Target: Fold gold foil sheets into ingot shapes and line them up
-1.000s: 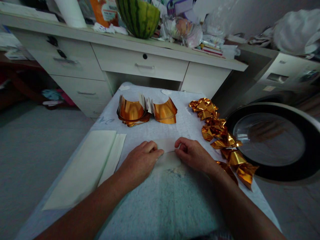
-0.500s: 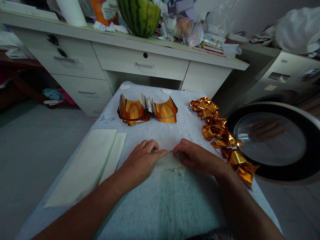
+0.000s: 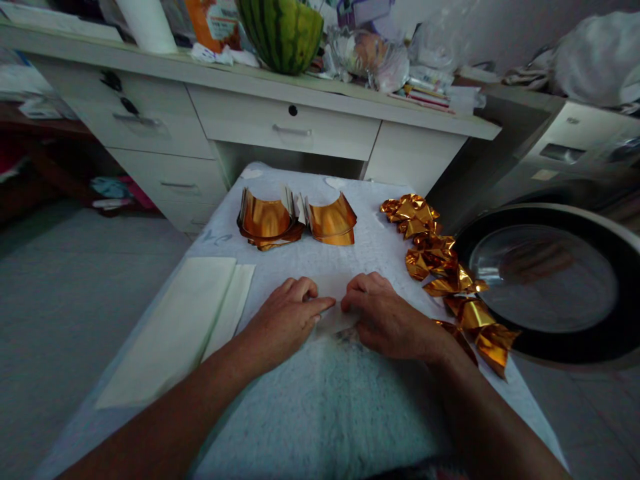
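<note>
A small, thin whitish sheet of paper (image 3: 329,287) lies on the cloth-covered table (image 3: 320,413) between my hands. My left hand (image 3: 283,321) has its fingers curled, thumb and fingertips pressing on the paper's left part. From the other side my right hand (image 3: 387,317) pinches the paper with bent fingers, close to the left thumb. Both hands hide parts of the sheet. Beyond them stand two curved stacks of gold foil paper (image 3: 267,219). Folded gold foil pieces (image 3: 430,257) lie in a row along the right, partly behind my right forearm.
Larger pale paper sheets (image 3: 173,327) lie at the table's left. A white desk with drawers (image 3: 287,130) stands behind, bearing a cut watermelon (image 3: 283,33), bags and a paper roll (image 3: 147,27). At right, a washing machine's round door (image 3: 545,283) stands open beside the table edge.
My right hand has shifted slightly left and turned inward, its fingertips now nearer the left thumb. The near part of the paper looks narrower. The left hand has barely moved.
</note>
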